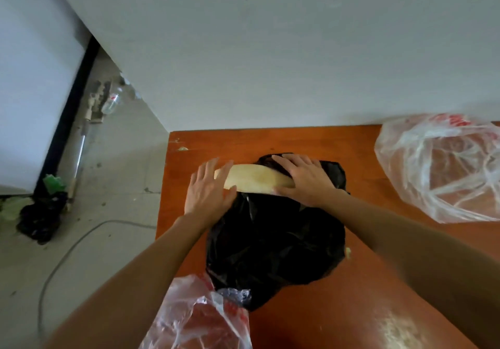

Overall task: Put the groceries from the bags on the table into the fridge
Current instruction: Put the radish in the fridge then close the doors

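The black bag [276,240] lies crumpled in the middle of the table [216,140], its mouth turned toward the far edge. A long pale yellowish vegetable [254,179] pokes out of that mouth and lies crosswise, parallel to the far edge, with its right end still under the black plastic. I cannot tell what kind of vegetable it is.

The left hand [209,189] is flat with its fingers straight, over the vegetable's bare left end. Whether the palm actually touches it is hard to make out. The right hand [304,179] is spread out on top of the bag and the covered right end, fingers splayed and the thumb along the near side. It presses down rather than wrapping round.

A clear plastic bag with red print [443,170] sits at the far right corner, well apart from the black one. Another clear bag [200,319] hangs over the near left edge, touching the black bag's tail.

On the floor to the left are a grey cable [67,251] and a mop [81,143].
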Demonstrator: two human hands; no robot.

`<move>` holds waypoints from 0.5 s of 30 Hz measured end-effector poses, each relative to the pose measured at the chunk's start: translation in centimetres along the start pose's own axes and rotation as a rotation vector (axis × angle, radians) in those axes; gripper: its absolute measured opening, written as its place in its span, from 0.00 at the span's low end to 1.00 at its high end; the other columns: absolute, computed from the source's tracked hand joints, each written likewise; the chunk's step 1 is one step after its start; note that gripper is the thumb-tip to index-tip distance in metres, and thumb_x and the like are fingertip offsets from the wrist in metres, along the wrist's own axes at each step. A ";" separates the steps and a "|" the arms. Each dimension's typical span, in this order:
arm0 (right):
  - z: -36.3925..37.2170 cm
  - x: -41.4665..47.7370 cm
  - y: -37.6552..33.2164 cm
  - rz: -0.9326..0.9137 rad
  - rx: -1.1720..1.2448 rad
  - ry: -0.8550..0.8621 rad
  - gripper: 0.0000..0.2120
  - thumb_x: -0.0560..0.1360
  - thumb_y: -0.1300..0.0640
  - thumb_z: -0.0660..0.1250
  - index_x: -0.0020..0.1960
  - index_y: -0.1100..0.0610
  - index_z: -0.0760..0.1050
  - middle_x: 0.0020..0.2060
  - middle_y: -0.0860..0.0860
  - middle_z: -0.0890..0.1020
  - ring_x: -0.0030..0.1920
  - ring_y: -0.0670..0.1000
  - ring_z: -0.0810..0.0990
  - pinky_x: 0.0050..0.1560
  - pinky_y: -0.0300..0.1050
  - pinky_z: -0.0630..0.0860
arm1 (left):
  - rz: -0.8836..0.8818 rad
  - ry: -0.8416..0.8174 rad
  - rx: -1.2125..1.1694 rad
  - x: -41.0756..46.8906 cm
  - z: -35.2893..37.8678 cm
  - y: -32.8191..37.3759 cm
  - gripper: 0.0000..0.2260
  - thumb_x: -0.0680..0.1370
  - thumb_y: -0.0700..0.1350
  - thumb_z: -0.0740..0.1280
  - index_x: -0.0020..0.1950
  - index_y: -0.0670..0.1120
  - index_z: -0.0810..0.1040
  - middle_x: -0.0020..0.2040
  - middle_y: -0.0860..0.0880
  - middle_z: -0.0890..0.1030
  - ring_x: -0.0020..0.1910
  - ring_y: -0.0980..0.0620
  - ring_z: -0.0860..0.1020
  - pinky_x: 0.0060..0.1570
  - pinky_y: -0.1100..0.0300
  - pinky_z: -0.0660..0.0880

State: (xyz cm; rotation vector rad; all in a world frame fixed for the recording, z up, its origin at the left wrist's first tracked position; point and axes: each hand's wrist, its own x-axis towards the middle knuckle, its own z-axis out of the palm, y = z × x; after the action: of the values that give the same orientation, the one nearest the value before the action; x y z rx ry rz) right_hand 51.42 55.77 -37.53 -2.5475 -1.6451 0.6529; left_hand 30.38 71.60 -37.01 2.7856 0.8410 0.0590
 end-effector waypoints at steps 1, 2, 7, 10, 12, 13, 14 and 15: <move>0.3 -1.3 1.1 0.018 -0.067 0.022 0.36 0.75 0.29 0.52 0.78 0.43 0.50 0.76 0.48 0.59 0.75 0.55 0.57 0.70 0.57 0.58 | 0.059 -0.126 0.063 1.0 0.0 0.6 0.31 0.77 0.59 0.60 0.77 0.54 0.54 0.76 0.44 0.56 0.75 0.43 0.56 0.70 0.45 0.62; 0.7 -2.7 2.5 0.054 -0.114 0.029 0.34 0.76 0.29 0.45 0.78 0.42 0.50 0.77 0.48 0.58 0.75 0.55 0.55 0.70 0.57 0.57 | 0.112 -0.241 0.113 1.9 0.2 1.2 0.36 0.76 0.61 0.61 0.78 0.55 0.46 0.78 0.45 0.49 0.77 0.44 0.48 0.74 0.45 0.54; 2.0 -7.1 8.8 0.384 0.041 0.067 0.19 0.82 0.45 0.51 0.66 0.50 0.74 0.58 0.54 0.78 0.58 0.60 0.75 0.54 0.53 0.74 | 0.152 -0.357 0.202 3.6 2.0 3.0 0.44 0.74 0.62 0.65 0.78 0.51 0.40 0.77 0.43 0.52 0.76 0.41 0.51 0.74 0.44 0.52; 3.1 -6.7 9.3 0.435 0.103 0.077 0.17 0.82 0.48 0.55 0.57 0.56 0.78 0.44 0.58 0.81 0.44 0.62 0.79 0.40 0.52 0.76 | 0.185 -0.281 0.200 3.4 2.3 2.5 0.39 0.75 0.61 0.65 0.77 0.51 0.46 0.74 0.45 0.59 0.73 0.42 0.57 0.74 0.44 0.54; 3.5 -5.8 9.6 0.543 0.067 0.146 0.16 0.82 0.50 0.55 0.53 0.58 0.78 0.44 0.59 0.81 0.44 0.62 0.80 0.38 0.49 0.72 | 0.189 -0.254 0.178 3.3 2.6 2.6 0.35 0.76 0.59 0.65 0.76 0.51 0.50 0.71 0.45 0.61 0.72 0.43 0.60 0.73 0.45 0.55; 3.5 -5.3 9.7 0.605 0.042 0.176 0.16 0.81 0.50 0.55 0.53 0.59 0.77 0.45 0.59 0.82 0.45 0.62 0.80 0.39 0.48 0.70 | 0.179 -0.246 0.166 3.1 2.7 2.6 0.34 0.75 0.58 0.66 0.75 0.52 0.52 0.71 0.46 0.62 0.71 0.43 0.61 0.73 0.45 0.55; 3.2 -4.7 9.8 0.652 0.028 0.196 0.15 0.81 0.51 0.55 0.53 0.59 0.76 0.46 0.59 0.81 0.46 0.62 0.80 0.40 0.49 0.68 | 0.163 -0.242 0.152 2.9 2.7 2.7 0.33 0.75 0.56 0.67 0.74 0.52 0.53 0.70 0.46 0.63 0.71 0.43 0.61 0.73 0.45 0.55; 3.1 -4.2 9.9 0.676 0.030 0.221 0.14 0.81 0.51 0.55 0.53 0.59 0.74 0.47 0.58 0.80 0.46 0.62 0.80 0.40 0.49 0.68 | 0.146 -0.248 0.138 2.8 2.9 2.8 0.33 0.75 0.54 0.68 0.74 0.51 0.54 0.70 0.46 0.63 0.71 0.43 0.61 0.73 0.45 0.55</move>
State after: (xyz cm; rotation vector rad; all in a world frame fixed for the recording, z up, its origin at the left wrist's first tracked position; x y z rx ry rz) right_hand 57.36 47.13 -41.48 -3.0045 -0.6839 0.3807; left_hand 34.55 70.24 -39.29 2.8972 0.6011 -0.3248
